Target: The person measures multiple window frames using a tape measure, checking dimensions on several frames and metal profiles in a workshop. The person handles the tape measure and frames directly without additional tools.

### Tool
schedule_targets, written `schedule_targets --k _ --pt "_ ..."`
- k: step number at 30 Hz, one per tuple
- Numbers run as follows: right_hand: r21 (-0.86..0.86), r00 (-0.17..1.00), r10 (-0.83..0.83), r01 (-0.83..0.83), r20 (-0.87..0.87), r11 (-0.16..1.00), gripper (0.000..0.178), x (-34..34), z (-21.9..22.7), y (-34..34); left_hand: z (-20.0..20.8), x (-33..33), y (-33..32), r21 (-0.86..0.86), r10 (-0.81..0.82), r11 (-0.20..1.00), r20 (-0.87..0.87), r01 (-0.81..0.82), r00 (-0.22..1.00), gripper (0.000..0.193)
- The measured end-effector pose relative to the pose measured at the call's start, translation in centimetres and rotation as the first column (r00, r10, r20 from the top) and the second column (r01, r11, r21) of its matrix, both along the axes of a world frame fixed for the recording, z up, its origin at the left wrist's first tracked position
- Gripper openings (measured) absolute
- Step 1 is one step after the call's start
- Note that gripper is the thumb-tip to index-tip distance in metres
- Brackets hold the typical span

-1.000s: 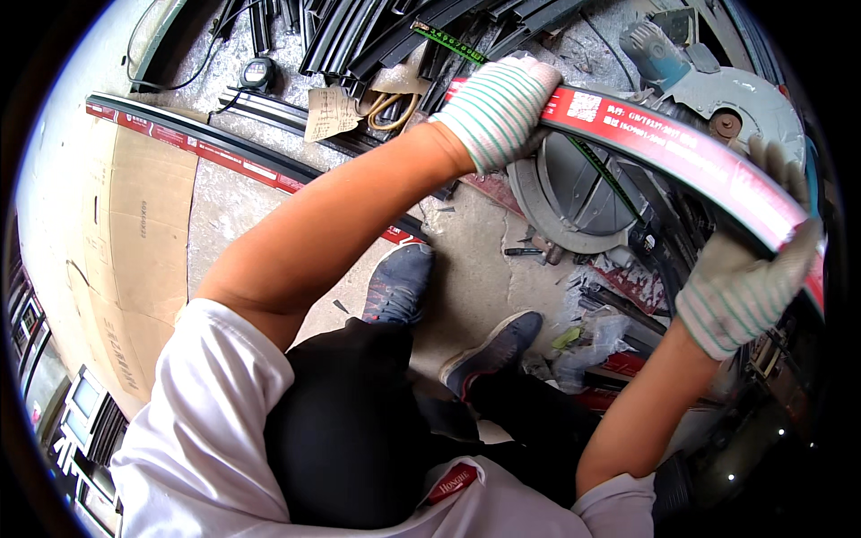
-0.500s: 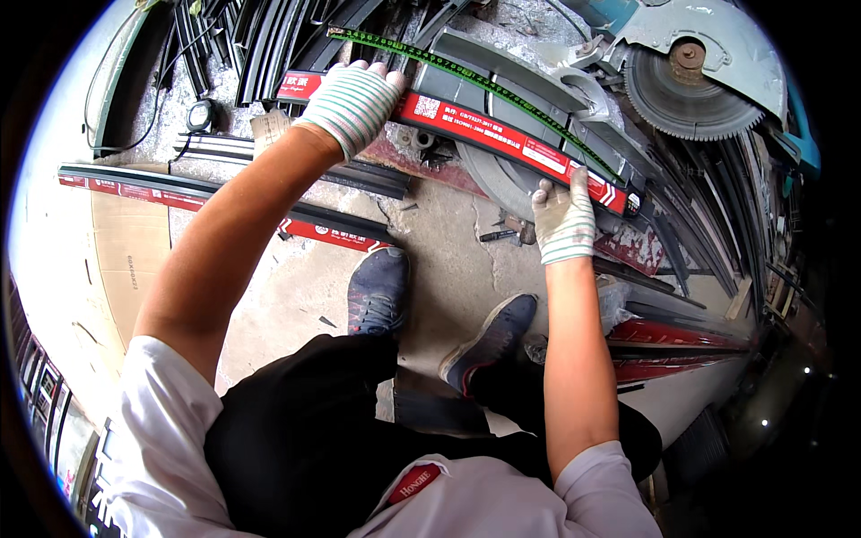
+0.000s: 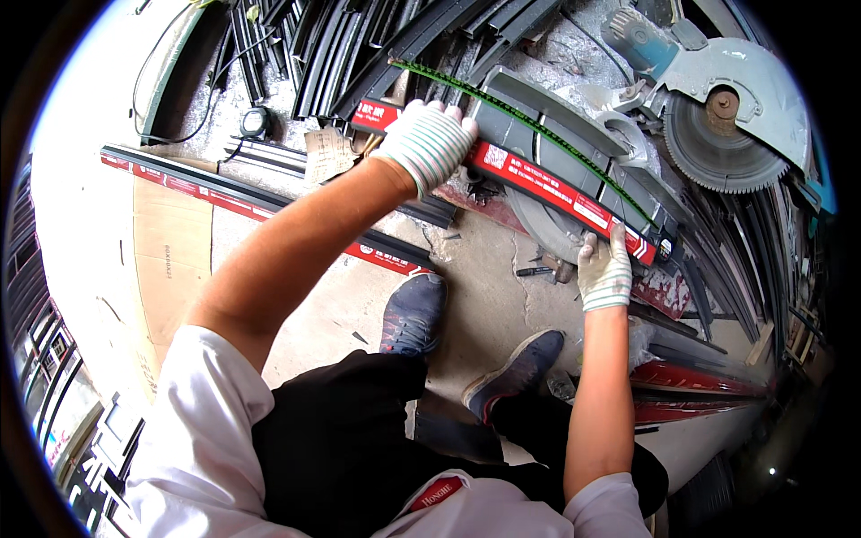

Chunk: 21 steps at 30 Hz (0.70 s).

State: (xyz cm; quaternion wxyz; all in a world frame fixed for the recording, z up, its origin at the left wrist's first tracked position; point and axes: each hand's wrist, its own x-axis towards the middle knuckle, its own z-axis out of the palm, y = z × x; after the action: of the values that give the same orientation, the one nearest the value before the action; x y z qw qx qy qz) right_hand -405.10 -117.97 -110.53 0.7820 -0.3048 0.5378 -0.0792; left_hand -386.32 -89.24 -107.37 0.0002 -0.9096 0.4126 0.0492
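A long dark metal profile point(image 3: 439, 134) with red printed film along its near side lies across the grey saw bed, slanting down to the right. My left hand point(image 3: 429, 148), in a white glove with green stripes, is wrapped over its left part. At its right end my right hand point(image 3: 605, 269), gloved alike, holds the edge with the thumb and fingers. A green tape-measure blade point(image 3: 538, 130) with black markings stretches along the profile's far side. The underside of the profile and part of my left fingers are hidden.
A mitre saw with a round toothed blade point(image 3: 682, 134) stands at the far right. Dark profiles point(image 3: 327, 54) pile up at the back. Another red-filmed profile point(image 3: 193, 186) lies at left over a cardboard sheet point(image 3: 170, 260). A small black case point(image 3: 257, 123) rests behind it.
The whole view has shifted, so the saw, profile and hands appear farther right and lower. Both hands keep their places on the profile.
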Motion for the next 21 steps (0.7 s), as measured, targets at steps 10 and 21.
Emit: schedule_targets --k 10,21 --pt "-0.052 1.000 0.007 -0.007 -0.017 0.999 0.043 -0.7 -0.4 1.1 0.0 -2.3 2.3 -0.021 0.036 0.999 -0.129 -0.039 0.991 0.025" --pt "-0.082 1.000 -0.012 0.010 -0.020 0.997 0.041 -0.5 -0.2 1.4 1.1 2.3 10.4 -0.258 0.672 0.691 -0.115 -0.676 0.731 0.054"
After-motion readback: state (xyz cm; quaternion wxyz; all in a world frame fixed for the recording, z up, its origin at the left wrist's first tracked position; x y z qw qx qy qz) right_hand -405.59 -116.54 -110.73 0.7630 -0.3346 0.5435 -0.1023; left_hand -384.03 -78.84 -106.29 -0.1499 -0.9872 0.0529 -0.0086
